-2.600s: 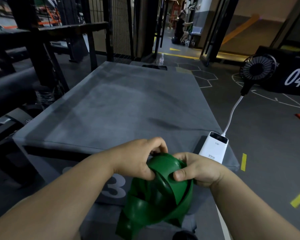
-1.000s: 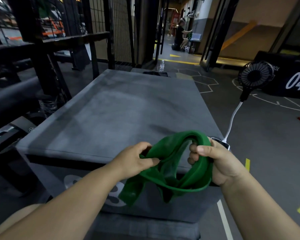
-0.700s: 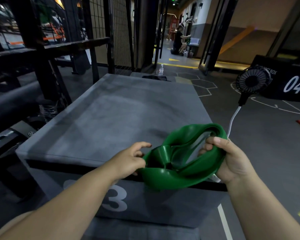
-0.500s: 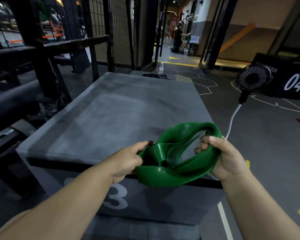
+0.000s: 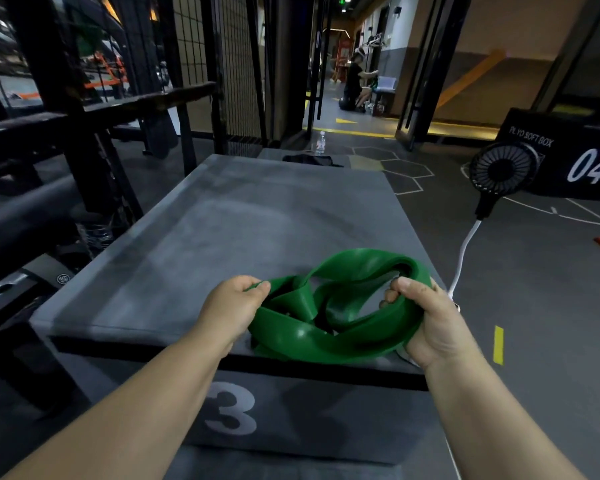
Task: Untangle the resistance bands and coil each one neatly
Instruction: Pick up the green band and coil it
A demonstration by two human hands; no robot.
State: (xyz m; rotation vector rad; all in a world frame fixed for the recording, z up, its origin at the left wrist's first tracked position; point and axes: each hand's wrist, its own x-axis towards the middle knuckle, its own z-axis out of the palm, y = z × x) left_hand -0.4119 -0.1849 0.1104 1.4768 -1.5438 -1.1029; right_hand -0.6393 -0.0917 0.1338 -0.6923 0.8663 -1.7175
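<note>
The left hand (image 5: 234, 304) pinches the left end of the green resistance band (image 5: 329, 327), while the right hand (image 5: 426, 323) clenches around its right side. The twisted, looped band hangs between them over the near right edge of the grey box (image 5: 243, 230). A small black fan (image 5: 503, 168) stands at far right.
</note>
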